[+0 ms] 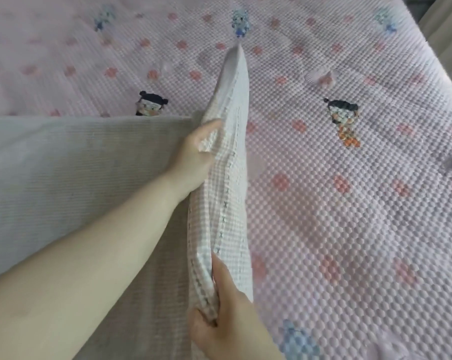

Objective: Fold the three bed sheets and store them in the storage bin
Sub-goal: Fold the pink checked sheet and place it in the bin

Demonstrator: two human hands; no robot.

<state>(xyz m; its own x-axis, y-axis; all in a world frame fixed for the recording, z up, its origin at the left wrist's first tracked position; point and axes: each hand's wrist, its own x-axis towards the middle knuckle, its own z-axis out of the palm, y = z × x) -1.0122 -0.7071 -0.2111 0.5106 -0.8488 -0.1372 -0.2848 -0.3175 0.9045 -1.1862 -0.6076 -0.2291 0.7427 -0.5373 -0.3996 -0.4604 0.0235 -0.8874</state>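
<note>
Head view, only angle: looking down on a bed from its near side.
Sheet: pink sheet (323,203), bubble-textured and printed with cartoon figures (343,118), lies spread from 12 round to 5 o'clock.
Raised edge: one border of it, the lifted edge (235,105), stands up as a narrow ridge from 6 toward 12 o'clock, its white checked underside showing.
Left hand: left hand (196,152), just above centre, has fingers curled round the ridge and clamped on the cloth.
Right hand: right hand (225,320), at 6 o'clock, pinches the same ridge lower down, thumb on the near face.
Uncovered side: grey ribbed surface (64,178) fills 8 to 10 o'clock, bare where the sheet is drawn off.
Bin: not in sight, nor any other sheets that I can tell apart.
Step, my reading: first lengthwise fold of this sheet, so the task looks barely begun.
Doing it well: hold the ridge taut between both hands, carry it across toward 3 o'clock, and match it to the far border before letting go.
Watch for: slack between the hands, which would leave a crooked crease.
</note>
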